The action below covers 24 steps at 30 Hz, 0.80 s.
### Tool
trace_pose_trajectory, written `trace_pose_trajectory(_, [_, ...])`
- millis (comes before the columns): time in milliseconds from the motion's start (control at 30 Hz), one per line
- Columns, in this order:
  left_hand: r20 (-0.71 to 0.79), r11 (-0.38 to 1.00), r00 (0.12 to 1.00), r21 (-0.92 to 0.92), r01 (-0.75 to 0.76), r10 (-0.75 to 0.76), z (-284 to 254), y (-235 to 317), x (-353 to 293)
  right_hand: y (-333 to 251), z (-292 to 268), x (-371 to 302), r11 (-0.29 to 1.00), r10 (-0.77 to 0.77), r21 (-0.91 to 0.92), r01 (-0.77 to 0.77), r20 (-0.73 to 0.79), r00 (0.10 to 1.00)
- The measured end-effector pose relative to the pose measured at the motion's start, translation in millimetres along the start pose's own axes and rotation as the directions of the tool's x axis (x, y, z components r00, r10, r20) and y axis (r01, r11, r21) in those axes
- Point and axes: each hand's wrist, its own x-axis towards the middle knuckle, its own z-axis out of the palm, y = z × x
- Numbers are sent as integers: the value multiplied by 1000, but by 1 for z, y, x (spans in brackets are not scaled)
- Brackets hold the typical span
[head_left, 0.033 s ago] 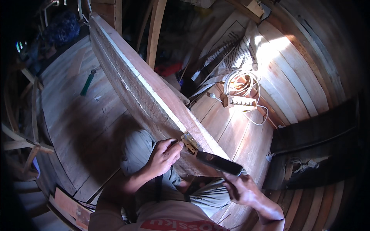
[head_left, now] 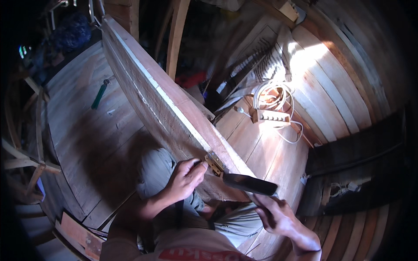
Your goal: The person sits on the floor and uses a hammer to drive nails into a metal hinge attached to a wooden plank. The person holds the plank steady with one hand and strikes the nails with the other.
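Observation:
A brass-coloured hinge (head_left: 214,163) lies against the near end of a thick wooden board (head_left: 174,114), at its top edge. My left hand (head_left: 187,179) is closed, with thumb and forefinger pinching at the hinge's left side. My right hand (head_left: 278,217) is wrapped round a long black tool (head_left: 250,184), whose narrower end points at the hinge's lower right corner. The grip is partly hidden under the tool, and I cannot tell its exact kind. Both my knees are bent close to the board.
Left of the board, a green-handled tool (head_left: 100,94) lies on the plank floor (head_left: 74,117). To the right are a power strip (head_left: 273,117) and a coiled white cable (head_left: 272,93). Curved wooden ribs (head_left: 174,39) and planked walls (head_left: 335,82) surround the space.
The black tool has shifted slightly right and tipped a little, and my right hand has moved with it. My left hand stays at the hinge.

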Motion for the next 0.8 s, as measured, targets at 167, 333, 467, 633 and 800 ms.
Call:
trace_pose_trajectory(167, [24,1000,1000,22,-17,16,0,0,2,-11,-13,-3,992,-12,124,20,-65,998])
trace_pose_trajectory(333, [38,988,994,115,-103,99,-8,-11,12,-8,-9,5,995,95,21,-95,15,995])
trace_pose_trajectory(467, [52,981,988,118,-153,148,-8,-15,6,4,-1,-16,962,241,183,-205,-204,949])
trace_pose_trajectory(633, [117,966,977,168,-198,180,-14,-17,12,16,27,-23,793,439,572,-210,-297,848])
trace_pose_trajectory(800, [116,995,989,-41,-87,91,-21,-27,14,31,52,-29,728,510,641,-242,-270,817])
